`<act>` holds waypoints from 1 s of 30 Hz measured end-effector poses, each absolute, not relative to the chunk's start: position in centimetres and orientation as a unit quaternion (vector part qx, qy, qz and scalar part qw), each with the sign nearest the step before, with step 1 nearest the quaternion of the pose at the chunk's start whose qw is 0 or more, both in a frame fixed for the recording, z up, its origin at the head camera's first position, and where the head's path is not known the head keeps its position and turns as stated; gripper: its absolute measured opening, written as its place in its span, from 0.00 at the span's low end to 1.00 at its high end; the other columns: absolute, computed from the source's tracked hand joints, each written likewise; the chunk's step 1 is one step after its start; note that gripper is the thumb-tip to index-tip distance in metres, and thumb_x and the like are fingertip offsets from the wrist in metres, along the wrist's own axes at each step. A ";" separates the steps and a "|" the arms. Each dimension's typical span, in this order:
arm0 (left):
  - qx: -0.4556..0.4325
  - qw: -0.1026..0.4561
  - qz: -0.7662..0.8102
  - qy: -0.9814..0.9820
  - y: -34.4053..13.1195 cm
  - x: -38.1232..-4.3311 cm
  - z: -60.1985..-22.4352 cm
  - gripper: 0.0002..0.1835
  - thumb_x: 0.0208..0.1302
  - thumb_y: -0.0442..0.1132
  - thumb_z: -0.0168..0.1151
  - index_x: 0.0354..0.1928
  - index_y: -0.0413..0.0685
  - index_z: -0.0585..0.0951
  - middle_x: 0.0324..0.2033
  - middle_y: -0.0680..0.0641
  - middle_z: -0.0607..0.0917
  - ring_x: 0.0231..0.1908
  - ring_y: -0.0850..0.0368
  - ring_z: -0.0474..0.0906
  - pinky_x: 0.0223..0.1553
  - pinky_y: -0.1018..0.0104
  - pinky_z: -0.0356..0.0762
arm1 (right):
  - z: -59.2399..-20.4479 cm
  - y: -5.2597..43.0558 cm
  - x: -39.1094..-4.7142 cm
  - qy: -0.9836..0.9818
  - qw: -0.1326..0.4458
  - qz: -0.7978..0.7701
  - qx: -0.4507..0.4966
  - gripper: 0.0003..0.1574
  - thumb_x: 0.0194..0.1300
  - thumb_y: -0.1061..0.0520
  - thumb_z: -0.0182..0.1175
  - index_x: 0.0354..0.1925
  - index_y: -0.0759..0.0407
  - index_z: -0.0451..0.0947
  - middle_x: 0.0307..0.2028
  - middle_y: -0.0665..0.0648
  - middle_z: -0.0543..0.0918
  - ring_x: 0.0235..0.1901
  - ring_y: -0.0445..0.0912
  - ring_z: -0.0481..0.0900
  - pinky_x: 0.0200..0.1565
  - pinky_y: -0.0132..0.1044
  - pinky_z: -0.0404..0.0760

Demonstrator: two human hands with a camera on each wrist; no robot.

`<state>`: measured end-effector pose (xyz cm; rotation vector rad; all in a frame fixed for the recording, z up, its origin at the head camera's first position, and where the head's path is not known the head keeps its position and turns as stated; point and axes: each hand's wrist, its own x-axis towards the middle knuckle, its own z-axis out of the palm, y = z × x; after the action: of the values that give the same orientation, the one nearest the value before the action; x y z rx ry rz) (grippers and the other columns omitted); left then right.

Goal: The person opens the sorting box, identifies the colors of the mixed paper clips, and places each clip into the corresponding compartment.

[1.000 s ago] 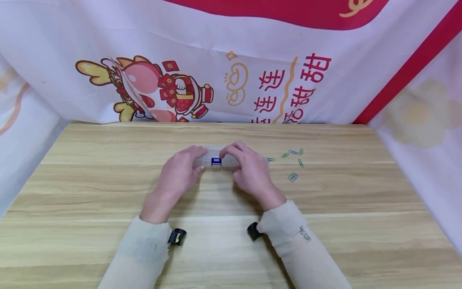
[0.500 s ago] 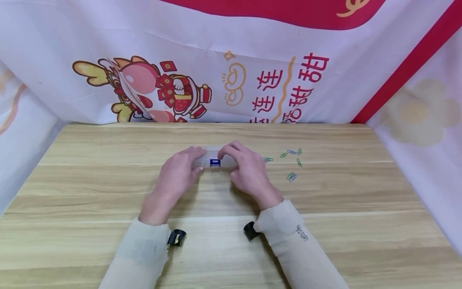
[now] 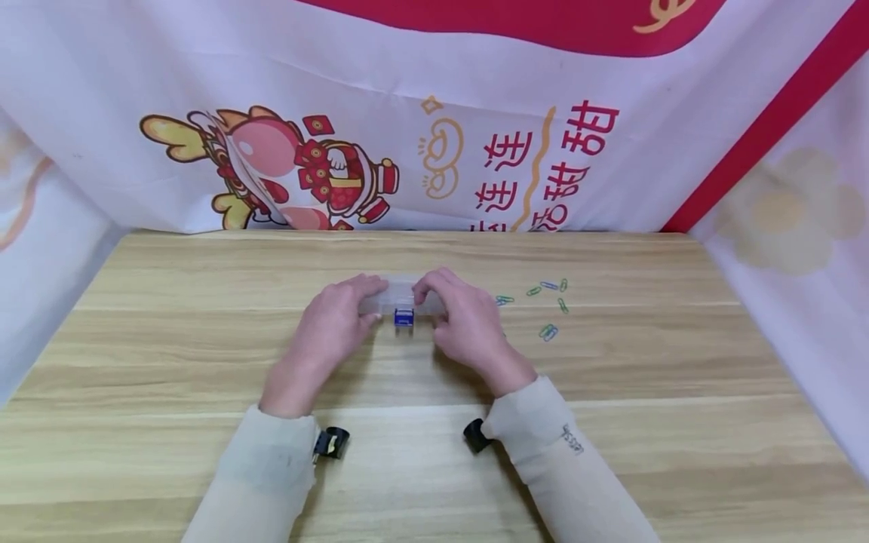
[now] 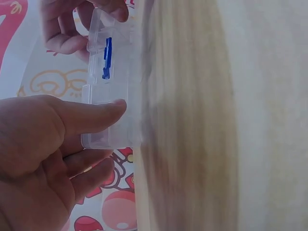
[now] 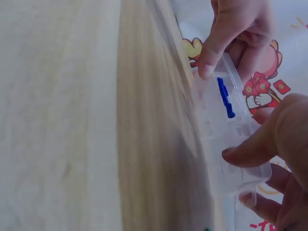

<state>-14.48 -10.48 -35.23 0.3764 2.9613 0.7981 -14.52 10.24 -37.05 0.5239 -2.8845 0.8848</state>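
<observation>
Two hands, left hand [image 3: 333, 324] and right hand [image 3: 465, 320], pinch the clear box [image 3: 402, 296] ends

Two hands [image 3: 339, 324], one clear box [image 3: 400, 296], about six paper clips [image 3: 548, 332].

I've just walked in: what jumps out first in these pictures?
Mid-table, the left hand and the right hand grip the two ends of a small clear plastic box with a blue latch on its near side. To their right, coloured paper clips lie scattered on the wooden table. Behind hangs a white and red banner with a cartoon figure.
</observation>
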 end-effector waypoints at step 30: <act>0.115 0.013 0.257 0.959 -10.3 -14.1 -35.5 0.29 0.67 0.30 0.73 0.70 0.46 0.81 0.73 0.41 0.79 0.75 0.39 0.74 0.76 0.38 0.72 | -36.9 13.6 -15.3 -0.918 -0.003 0.370 0.141 0.20 0.67 0.52 0.76 0.57 0.48 0.89 0.68 0.54 0.85 0.73 0.48 0.79 0.78 0.53 0.73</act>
<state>-14.13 -10.31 -35.49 0.3575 2.9889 0.8006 -15.25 13.65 -36.88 0.4434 -2.8894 1.1654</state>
